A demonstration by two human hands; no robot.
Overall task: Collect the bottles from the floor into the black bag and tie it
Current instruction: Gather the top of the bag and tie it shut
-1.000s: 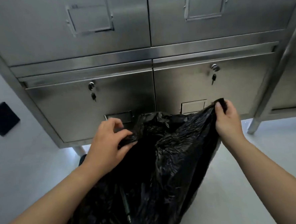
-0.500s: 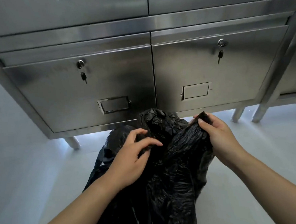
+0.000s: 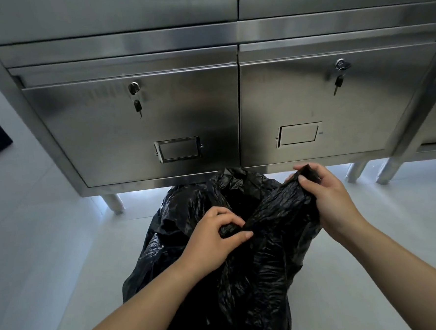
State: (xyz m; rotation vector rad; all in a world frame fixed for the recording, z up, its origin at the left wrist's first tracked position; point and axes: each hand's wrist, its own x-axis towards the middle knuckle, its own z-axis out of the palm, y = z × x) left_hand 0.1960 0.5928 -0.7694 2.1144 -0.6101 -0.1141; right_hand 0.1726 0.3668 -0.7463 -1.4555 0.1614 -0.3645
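Tying stage, by the look of it; no loose bottles visible on the floor (image 3: 51,251), contents of the black bag (image 3: 244,278) hidden by the film. Bag standing on the floor just in front of the steel cabinet (image 3: 158,117), between the forearms, mouth partly gathered and not yet knotted. Left hand (image 3: 214,241) pinched shut on a bunched fold of the rim near the middle, thumb pressed against the fingertips; right hand (image 3: 329,201) clamped on a twisted rope of film, its end poking up past the fingers. Material thin, crinkled, fully limp; no stiffness to push against, so only pulling works. Probably slick where glossy, grippier where bunched; best hold likely on the two gathered tails close to the mouth, not on the flat wall. Weight hard to judge; bulged lower body suggests some load, probably light if the bottles are empty. Tear risk if yanked against hard edges inside; slip risk if tails left too short for a knot. Keys hanging in both drawer locks (image 3: 133,88), clear of the hands.
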